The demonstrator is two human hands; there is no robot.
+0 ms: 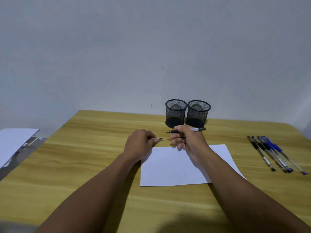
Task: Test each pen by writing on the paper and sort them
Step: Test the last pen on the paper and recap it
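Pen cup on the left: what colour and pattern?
Black wire mesh; the pen cup shows best in the head view.

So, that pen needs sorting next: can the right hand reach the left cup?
Probably yes: the left cup stands just behind the right hand, its top open, nothing between them.

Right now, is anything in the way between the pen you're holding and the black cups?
Nothing visible is. The right hand holds the pen just in front of the left cup and the right cup, both open-topped. The left hand pinches the cap aside.
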